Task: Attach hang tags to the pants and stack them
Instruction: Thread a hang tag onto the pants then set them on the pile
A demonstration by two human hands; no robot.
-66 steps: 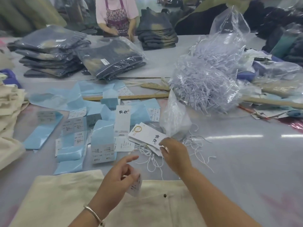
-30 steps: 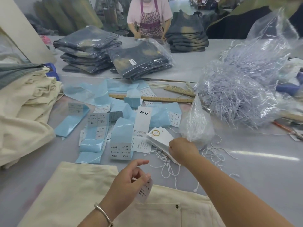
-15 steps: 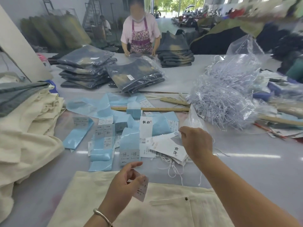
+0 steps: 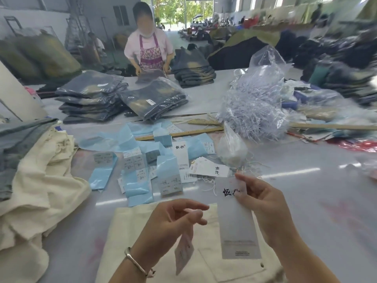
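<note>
Two hands hover above cream pants (image 4: 130,225) spread flat on the counter (image 4: 306,201) at the near edge: the right hand (image 4: 263,203) pinches a long translucent hang tag (image 4: 237,223) by its upper end, so that it hangs upright over the fabric, black brush characters near the top; the left hand (image 4: 169,221), a silver bangle (image 4: 134,262) on its wrist, pinches a small pink-white tag (image 4: 183,254) that dangles below its curled fingers. Just beyond lie a fanned pile of white hang tags (image 4: 210,169) with loose white strings (image 4: 208,183), and blue plastic sleeves of labels (image 4: 140,174). Left of these sits a heap of cream garments (image 4: 40,180). Farther back stand stacks of bagged dark jeans (image 4: 91,97), a wooden ruler (image 4: 183,132) and a clear bag of tag fasteners (image 4: 255,107)
</note>
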